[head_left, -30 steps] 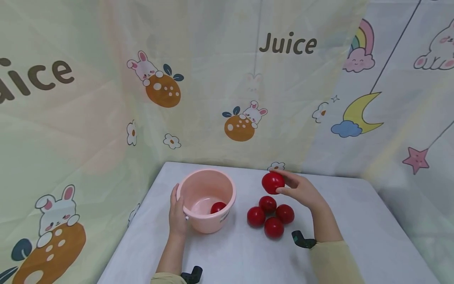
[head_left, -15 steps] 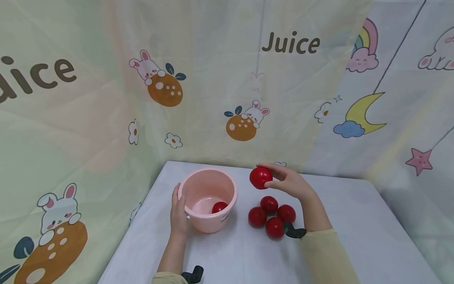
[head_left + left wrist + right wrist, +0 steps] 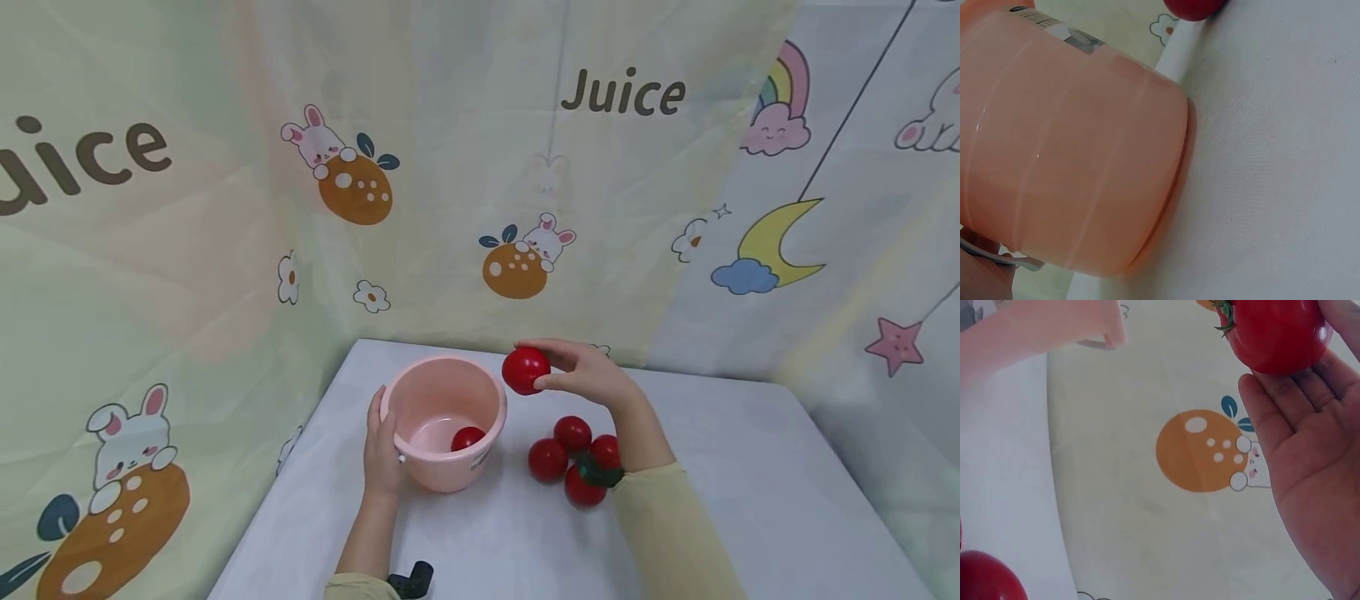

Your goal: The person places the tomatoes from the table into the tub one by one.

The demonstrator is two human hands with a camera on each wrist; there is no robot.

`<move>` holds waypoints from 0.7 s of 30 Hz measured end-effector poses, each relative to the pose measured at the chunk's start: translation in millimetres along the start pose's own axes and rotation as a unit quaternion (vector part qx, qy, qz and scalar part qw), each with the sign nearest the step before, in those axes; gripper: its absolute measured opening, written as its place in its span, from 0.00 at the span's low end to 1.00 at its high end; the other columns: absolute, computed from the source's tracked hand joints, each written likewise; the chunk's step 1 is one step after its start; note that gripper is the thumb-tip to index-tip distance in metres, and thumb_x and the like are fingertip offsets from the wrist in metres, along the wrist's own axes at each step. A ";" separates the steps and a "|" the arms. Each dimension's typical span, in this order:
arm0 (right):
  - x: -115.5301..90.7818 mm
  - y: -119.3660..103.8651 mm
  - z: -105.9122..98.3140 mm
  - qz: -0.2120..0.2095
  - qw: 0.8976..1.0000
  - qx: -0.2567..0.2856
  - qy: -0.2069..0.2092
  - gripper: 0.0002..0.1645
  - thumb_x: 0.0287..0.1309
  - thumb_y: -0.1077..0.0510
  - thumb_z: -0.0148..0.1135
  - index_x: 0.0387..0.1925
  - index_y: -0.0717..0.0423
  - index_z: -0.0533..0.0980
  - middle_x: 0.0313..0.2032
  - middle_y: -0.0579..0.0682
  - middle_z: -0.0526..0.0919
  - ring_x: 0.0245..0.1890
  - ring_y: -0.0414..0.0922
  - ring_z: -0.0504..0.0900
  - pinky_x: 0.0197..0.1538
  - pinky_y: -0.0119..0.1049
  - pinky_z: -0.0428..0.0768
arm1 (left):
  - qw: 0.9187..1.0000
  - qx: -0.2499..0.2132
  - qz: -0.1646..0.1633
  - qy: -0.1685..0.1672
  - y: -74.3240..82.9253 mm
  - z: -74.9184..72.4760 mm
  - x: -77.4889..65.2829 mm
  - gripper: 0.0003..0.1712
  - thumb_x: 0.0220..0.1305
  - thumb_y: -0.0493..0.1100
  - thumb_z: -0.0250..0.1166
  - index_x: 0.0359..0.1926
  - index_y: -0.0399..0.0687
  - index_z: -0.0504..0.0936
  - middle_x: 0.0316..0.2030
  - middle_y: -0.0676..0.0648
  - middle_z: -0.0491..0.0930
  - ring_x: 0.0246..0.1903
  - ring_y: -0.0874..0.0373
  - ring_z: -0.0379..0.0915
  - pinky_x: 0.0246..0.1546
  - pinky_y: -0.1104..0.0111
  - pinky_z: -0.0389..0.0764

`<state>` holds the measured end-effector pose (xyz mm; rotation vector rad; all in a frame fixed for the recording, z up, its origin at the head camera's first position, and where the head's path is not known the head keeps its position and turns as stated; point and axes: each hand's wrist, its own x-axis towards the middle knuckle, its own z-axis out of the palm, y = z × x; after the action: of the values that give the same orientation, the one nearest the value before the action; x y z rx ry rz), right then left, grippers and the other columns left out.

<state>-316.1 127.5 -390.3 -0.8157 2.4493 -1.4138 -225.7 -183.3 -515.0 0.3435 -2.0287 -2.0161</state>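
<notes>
My right hand point(image 3: 594, 377) holds a red tomato point(image 3: 525, 371) between thumb and fingers, raised just right of the pink bucket's rim. In the right wrist view, this tomato point(image 3: 1279, 337) shows green leaves at its stem end. The pink bucket point(image 3: 444, 477) stands on the table with another tomato point(image 3: 467, 438) inside. On its left side, my left hand point(image 3: 381, 462) grips the bucket near the rim. The bucket's wall point(image 3: 1085, 137) fills much of the left wrist view, with a grey handle point(image 3: 1000, 257) at the lower left.
Several tomatoes point(image 3: 548, 460) sit clustered right of the bucket, partly covered by my right wrist's black mount point(image 3: 597, 473). A white cloth covers the table point(image 3: 750, 500). Printed curtains point(image 3: 450, 167) hang behind and along both sides.
My right hand has carried its tomato leftward and slightly up, from above the tomato cluster to beside the bucket's rim. The left hand keeps its place on the bucket.
</notes>
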 end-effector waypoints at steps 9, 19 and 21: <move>21.9 -14.2 10.5 0.014 0.999 -0.006 -0.032 0.39 0.44 0.39 0.77 0.61 0.25 0.74 0.58 0.39 0.78 0.61 0.47 0.75 0.49 0.44 0.85 | 1.000 0.000 0.004 0.009 -2.2 0.1 1.5 0.26 0.75 0.62 0.41 0.71 0.88 0.51 0.73 0.68 0.57 0.73 0.58 0.55 0.66 0.44 0.69; 45.2 -27.0 23.4 0.010 0.998 -0.003 -0.068 0.38 0.43 0.40 0.77 0.60 0.25 0.75 0.56 0.38 0.80 0.60 0.46 0.75 0.49 0.45 0.85 | 1.000 0.002 0.003 0.011 -5.7 1.1 3.6 0.27 0.75 0.61 0.43 0.71 0.88 0.52 0.72 0.68 0.58 0.73 0.59 0.56 0.65 0.44 0.69; 49.4 -29.1 25.9 0.015 0.997 -0.010 -0.072 0.38 0.43 0.39 0.77 0.60 0.25 0.75 0.56 0.37 0.80 0.60 0.46 0.75 0.49 0.45 0.85 | 1.000 0.005 0.004 0.010 -6.3 1.3 3.7 0.27 0.75 0.61 0.43 0.71 0.87 0.51 0.72 0.67 0.58 0.73 0.58 0.55 0.66 0.44 0.69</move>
<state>-335.4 69.9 -374.3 -0.8504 2.3621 -1.2748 -229.7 -183.4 -521.2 0.3552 -2.0258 -1.9897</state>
